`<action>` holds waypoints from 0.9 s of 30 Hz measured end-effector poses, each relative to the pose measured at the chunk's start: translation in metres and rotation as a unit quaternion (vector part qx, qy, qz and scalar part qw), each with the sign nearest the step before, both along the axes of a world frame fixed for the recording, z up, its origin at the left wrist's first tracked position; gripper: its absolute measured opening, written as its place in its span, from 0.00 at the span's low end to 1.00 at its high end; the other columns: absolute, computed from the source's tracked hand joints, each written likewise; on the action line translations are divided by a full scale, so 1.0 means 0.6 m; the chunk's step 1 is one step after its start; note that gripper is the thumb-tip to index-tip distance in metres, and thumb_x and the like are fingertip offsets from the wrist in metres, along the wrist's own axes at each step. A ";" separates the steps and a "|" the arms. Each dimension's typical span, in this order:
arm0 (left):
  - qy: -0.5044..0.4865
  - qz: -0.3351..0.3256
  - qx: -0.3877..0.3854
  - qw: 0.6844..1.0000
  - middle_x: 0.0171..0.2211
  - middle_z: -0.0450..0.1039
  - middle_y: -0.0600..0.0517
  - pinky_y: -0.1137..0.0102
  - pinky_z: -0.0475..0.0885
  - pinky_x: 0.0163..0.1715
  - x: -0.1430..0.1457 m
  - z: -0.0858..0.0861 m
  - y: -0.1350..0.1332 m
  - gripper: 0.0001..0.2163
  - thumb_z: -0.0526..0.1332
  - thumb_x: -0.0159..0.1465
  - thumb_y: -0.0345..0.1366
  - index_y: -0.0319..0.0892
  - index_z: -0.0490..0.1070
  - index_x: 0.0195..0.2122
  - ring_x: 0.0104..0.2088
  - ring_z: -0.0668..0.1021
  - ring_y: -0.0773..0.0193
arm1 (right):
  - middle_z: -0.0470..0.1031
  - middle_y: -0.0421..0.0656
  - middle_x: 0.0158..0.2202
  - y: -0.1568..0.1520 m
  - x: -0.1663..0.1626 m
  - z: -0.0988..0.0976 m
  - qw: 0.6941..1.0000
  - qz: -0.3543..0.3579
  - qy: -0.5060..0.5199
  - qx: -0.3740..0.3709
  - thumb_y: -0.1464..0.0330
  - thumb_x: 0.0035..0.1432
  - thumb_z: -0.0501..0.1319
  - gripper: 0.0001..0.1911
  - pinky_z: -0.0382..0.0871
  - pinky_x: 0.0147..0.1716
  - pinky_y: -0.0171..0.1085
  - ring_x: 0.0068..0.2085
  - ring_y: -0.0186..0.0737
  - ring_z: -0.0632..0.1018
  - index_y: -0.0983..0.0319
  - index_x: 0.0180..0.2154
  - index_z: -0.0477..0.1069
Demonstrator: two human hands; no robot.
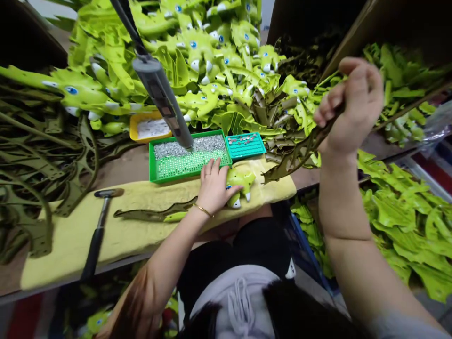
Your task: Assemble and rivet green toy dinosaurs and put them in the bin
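Observation:
My left hand (212, 187) lies with its fingers stretched out and apart at the front rim of a green tray (152, 165) of small metal screws. Its thumb rests on a lime-green toy dinosaur part (243, 180) with a blue eye and white horns. Left of that hand, a long olive-brown strip (151, 213) with a lime patch lies on the yellow cloth (134, 240); my wrist hides where it runs. Raised at the right, my right hand (356, 106) is closed round a curved olive-brown plastic piece (300, 153), which points down toward the cloth.
A grey electric screwdriver (164, 101) hangs over the tray. A hammer (99, 230) lies on the cloth. Beside the tray sit a teal tray (245, 149) and a yellow tray (139, 137). Green dinosaur parts (197, 47) pile behind; olive-brown parts (31, 127) crowd the left.

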State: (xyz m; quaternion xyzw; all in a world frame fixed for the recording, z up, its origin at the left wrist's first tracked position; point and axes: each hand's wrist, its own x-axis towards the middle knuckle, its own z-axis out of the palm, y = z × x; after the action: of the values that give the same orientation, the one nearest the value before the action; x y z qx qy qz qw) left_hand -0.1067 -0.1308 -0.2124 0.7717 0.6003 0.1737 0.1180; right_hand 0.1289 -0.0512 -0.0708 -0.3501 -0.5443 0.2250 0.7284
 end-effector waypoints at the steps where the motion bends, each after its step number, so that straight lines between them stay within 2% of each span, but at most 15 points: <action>1: -0.022 -0.010 -0.014 1.000 0.63 0.58 0.31 0.47 0.55 0.63 -0.004 0.005 -0.001 0.29 0.66 0.57 0.50 0.35 0.66 0.52 0.65 0.59 0.39 | 0.54 0.32 0.21 -0.018 -0.008 -0.037 1.000 -0.008 0.001 -0.010 0.58 0.59 0.58 0.11 0.52 0.15 0.30 0.17 0.26 0.57 0.55 0.42 0.66; 3: -0.067 -0.044 -0.034 0.996 0.59 0.63 0.36 0.52 0.63 0.59 -0.016 0.021 -0.010 0.25 0.67 0.56 0.49 0.38 0.65 0.48 0.61 0.66 0.45 | 0.63 0.33 0.25 -0.049 -0.009 -0.107 0.999 -0.008 -0.004 -0.051 0.57 0.55 0.62 0.21 0.67 0.23 0.34 0.22 0.29 0.67 0.51 0.49 0.63; 5: -0.095 -0.082 -0.035 0.991 0.54 0.69 0.42 0.58 0.68 0.54 -0.029 0.042 -0.020 0.19 0.66 0.58 0.45 0.41 0.64 0.44 0.55 0.72 0.52 | 0.73 0.36 0.33 -0.077 -0.001 -0.166 0.987 0.032 -0.058 -0.147 0.55 0.48 0.67 0.28 0.75 0.36 0.40 0.32 0.35 0.76 0.51 0.50 0.63; 8: -0.092 -0.113 0.000 0.989 0.50 0.69 0.45 0.60 0.68 0.53 -0.037 0.068 -0.033 0.18 0.65 0.60 0.39 0.41 0.63 0.48 0.52 0.72 0.55 | 0.78 0.42 0.38 -0.111 0.003 -0.217 0.915 0.095 -0.189 -0.343 0.53 0.44 0.69 0.24 0.74 0.47 0.48 0.39 0.43 0.79 0.58 0.41 0.73; 9: -0.079 -0.117 0.010 0.990 0.51 0.68 0.44 0.59 0.67 0.53 -0.036 0.073 -0.036 0.20 0.64 0.60 0.37 0.41 0.62 0.52 0.52 0.71 0.54 | 0.79 0.43 0.38 -0.119 0.001 -0.223 0.902 0.100 -0.205 -0.367 0.53 0.46 0.68 0.22 0.74 0.49 0.50 0.40 0.44 0.79 0.59 0.40 0.74; 10: -0.059 -0.120 0.015 0.991 0.52 0.67 0.43 0.58 0.67 0.54 -0.033 0.075 -0.038 0.23 0.64 0.60 0.37 0.41 0.60 0.55 0.53 0.70 0.53 | 0.80 0.43 0.39 -0.124 -0.003 -0.223 0.903 0.112 -0.201 -0.363 0.54 0.49 0.67 0.20 0.72 0.51 0.50 0.42 0.44 0.80 0.58 0.41 0.75; 12: -0.004 -0.116 0.018 0.993 0.53 0.66 0.41 0.56 0.65 0.53 -0.024 0.075 -0.040 0.26 0.64 0.60 0.40 0.39 0.60 0.57 0.54 0.69 0.49 | 0.79 0.42 0.46 -0.126 -0.010 -0.214 0.919 0.173 -0.182 -0.305 0.57 0.53 0.65 0.19 0.69 0.57 0.49 0.50 0.43 0.78 0.55 0.47 0.74; 13: 0.022 -0.109 0.017 0.994 0.52 0.67 0.40 0.56 0.65 0.52 -0.019 0.074 -0.040 0.25 0.64 0.60 0.42 0.38 0.62 0.55 0.53 0.69 0.47 | 0.78 0.41 0.50 -0.122 -0.012 -0.209 0.917 0.224 -0.183 -0.275 0.58 0.53 0.66 0.20 0.66 0.60 0.47 0.54 0.42 0.76 0.54 0.49 0.74; 15: 0.052 -0.093 0.009 0.994 0.49 0.70 0.41 0.58 0.66 0.50 -0.013 0.071 -0.037 0.22 0.64 0.60 0.45 0.38 0.66 0.51 0.51 0.71 0.47 | 0.76 0.40 0.53 -0.109 -0.015 -0.202 0.891 0.327 -0.189 -0.253 0.60 0.53 0.67 0.21 0.63 0.62 0.46 0.58 0.42 0.74 0.53 0.50 0.74; 17: 0.053 -0.081 -0.006 0.995 0.46 0.71 0.43 0.61 0.67 0.47 -0.011 0.071 -0.031 0.20 0.63 0.60 0.45 0.39 0.67 0.49 0.48 0.73 0.50 | 0.76 0.40 0.53 -0.092 -0.016 -0.207 0.869 0.383 -0.173 -0.261 0.60 0.52 0.68 0.20 0.62 0.63 0.47 0.58 0.42 0.74 0.53 0.48 0.75; 21: 0.023 -0.100 -0.034 0.994 0.46 0.72 0.46 0.63 0.68 0.46 -0.021 0.074 -0.013 0.20 0.64 0.59 0.45 0.42 0.68 0.48 0.48 0.74 0.53 | 0.80 0.40 0.46 -0.067 -0.028 -0.237 0.856 0.418 -0.069 -0.298 0.54 0.47 0.69 0.21 0.67 0.59 0.51 0.52 0.46 0.77 0.55 0.42 0.77; 23: 0.009 -0.110 -0.041 0.993 0.45 0.73 0.48 0.64 0.68 0.46 -0.026 0.075 -0.004 0.20 0.66 0.57 0.45 0.42 0.68 0.48 0.47 0.75 0.54 | 0.80 0.41 0.41 -0.063 -0.038 -0.250 0.853 0.416 -0.034 -0.314 0.50 0.47 0.67 0.22 0.70 0.55 0.50 0.48 0.44 0.79 0.56 0.39 0.76; 25: -0.003 -0.108 -0.043 0.993 0.45 0.73 0.48 0.64 0.68 0.46 -0.029 0.074 0.003 0.21 0.67 0.56 0.45 0.41 0.68 0.48 0.47 0.75 0.54 | 0.79 0.40 0.39 -0.063 -0.049 -0.256 0.862 0.397 -0.038 -0.313 0.51 0.45 0.69 0.22 0.72 0.53 0.46 0.46 0.41 0.79 0.57 0.39 0.75; 27: -0.012 -0.104 -0.046 0.993 0.45 0.73 0.48 0.64 0.68 0.47 -0.029 0.073 0.008 0.22 0.67 0.56 0.45 0.41 0.69 0.48 0.47 0.75 0.54 | 0.78 0.38 0.38 -0.067 -0.059 -0.257 0.880 0.366 -0.056 -0.298 0.57 0.40 0.74 0.23 0.73 0.50 0.43 0.44 0.38 0.79 0.57 0.38 0.73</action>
State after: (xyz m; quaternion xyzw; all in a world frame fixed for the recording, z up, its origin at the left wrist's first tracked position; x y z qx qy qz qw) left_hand -0.1243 -0.1262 -0.1685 0.8218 0.5226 0.1419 0.1774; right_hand 0.0938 -0.0916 -0.2250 -0.3383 -0.5809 0.6069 0.4239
